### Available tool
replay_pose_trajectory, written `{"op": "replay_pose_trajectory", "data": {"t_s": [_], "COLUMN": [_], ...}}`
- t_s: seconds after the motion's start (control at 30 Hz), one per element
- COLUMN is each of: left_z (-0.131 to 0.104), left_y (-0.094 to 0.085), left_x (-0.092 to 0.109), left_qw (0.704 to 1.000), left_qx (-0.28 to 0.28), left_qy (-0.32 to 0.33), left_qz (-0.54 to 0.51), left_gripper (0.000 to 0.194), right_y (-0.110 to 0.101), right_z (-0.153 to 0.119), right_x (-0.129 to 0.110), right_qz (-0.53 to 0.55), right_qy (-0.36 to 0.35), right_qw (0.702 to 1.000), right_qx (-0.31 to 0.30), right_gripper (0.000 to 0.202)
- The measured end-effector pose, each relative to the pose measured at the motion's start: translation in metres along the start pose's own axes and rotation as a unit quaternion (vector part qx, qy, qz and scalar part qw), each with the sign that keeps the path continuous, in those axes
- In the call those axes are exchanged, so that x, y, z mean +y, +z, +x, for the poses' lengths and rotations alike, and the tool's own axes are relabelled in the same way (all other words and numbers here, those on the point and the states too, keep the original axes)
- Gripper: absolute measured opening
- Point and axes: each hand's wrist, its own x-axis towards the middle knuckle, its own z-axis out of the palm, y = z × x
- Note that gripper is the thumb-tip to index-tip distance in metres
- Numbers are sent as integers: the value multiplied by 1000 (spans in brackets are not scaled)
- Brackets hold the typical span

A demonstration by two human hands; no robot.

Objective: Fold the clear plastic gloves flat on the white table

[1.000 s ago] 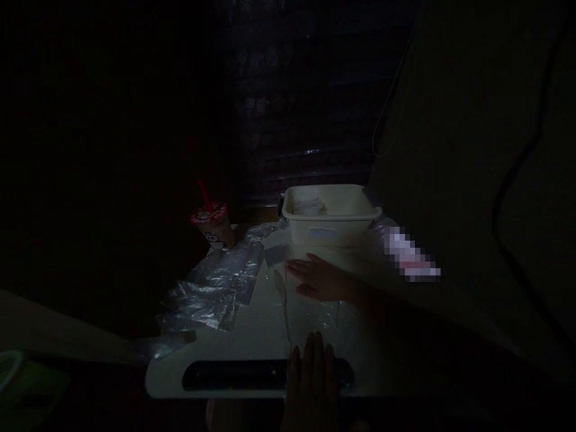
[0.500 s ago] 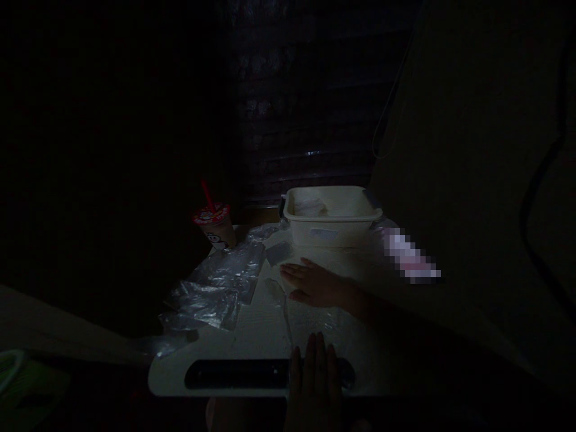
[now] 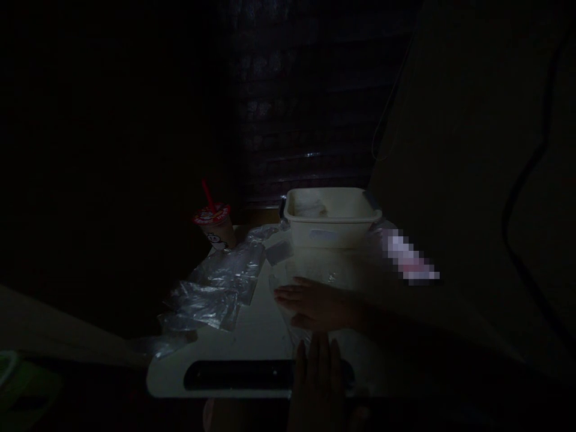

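A clear plastic bag or film (image 3: 279, 294) lies on the white table, partly hidden under my hands; the dim light blurs its outline. My right hand (image 3: 317, 306) reaches in from the right and rests palm down on it, fingers stretched to the left. Close to the table's front edge, my left hand (image 3: 318, 375) lies flat with its fingers pointing away from me, across the dark slot (image 3: 238, 375) and the near end of the plastic. Several clear plastic bags (image 3: 211, 300) are spread to the left of my hands.
Behind my hands stands a cream plastic basin (image 3: 333, 234) with whitish contents. A lidded drink cup (image 3: 218, 231) with a red straw is at the back left. A small grey piece (image 3: 279, 252) lies before the basin. A green basket (image 3: 27, 384) sits low at left; a dark cable (image 3: 517, 252) hangs right.
My right hand has slid toward me over the plastic, closer to my left hand. The left hand stays nearly in place at the front edge.
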Motion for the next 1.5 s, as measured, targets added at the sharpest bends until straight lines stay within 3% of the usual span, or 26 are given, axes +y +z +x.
{"op": "replay_pose_trajectory", "data": {"t_s": [0.3, 0.43, 0.63, 0.83, 0.9, 0.97, 1.03, 1.13, 1.23, 1.3, 1.37, 1.4, 1.5], "left_z": [0, 2, 5, 9, 11, 15, 19, 24, 25, 24, 24, 24, 23], "left_y": [4, 5, 5, 5, 1, -8, -18, -29, -24, -13, -3, -1, -2], "left_x": [6, 9, 8, 21, 18, 11, 3, 0, 13, 26, 36, 39, 38], "left_qw": [999, 998, 1000, 994, 995, 997, 998, 997, 997, 993, 977, 975, 980], "left_qx": [14, 19, 21, 21, 19, 12, 5, 10, 37, 77, 167, 163, 68], "left_qy": [-7, -59, -4, -102, -100, -75, -61, -68, -38, -9, -60, -60, -57], "left_qz": [42, 19, 18, -10, -21, -26, -32, -35, -57, -90, -118, -136, -179], "left_gripper": [71, 68, 71, 71, 68, 64, 61, 57, 50, 44, 38, 37, 39], "right_y": [5, -2, 1, 0, -10, -23, -34, -43, -41, -37, -34, -32, -29], "right_z": [43, 34, 22, 38, 24, -4, -40, -86, -110, -115, -114, -113, -110], "right_x": [26, 22, 7, 24, 32, 36, 37, 32, 28, 27, 29, 30, 33], "right_qz": [-19, -23, -25, 2, 21, 36, 27, 31, 49, 65, 83, 93, 120], "right_qy": [52, 55, 9, 72, 145, 299, 368, 429, 470, 489, 502, 507, 518], "right_qw": [998, 998, 999, 996, 987, 951, 927, 901, 880, 869, 860, 856, 847], "right_qx": [14, 29, 17, 49, 70, 71, 68, 57, 46, 39, 32, 28, 22], "right_gripper": [51, 44, 48, 44, 42, 31, 26, 27, 26, 23, 22, 23, 26]}}
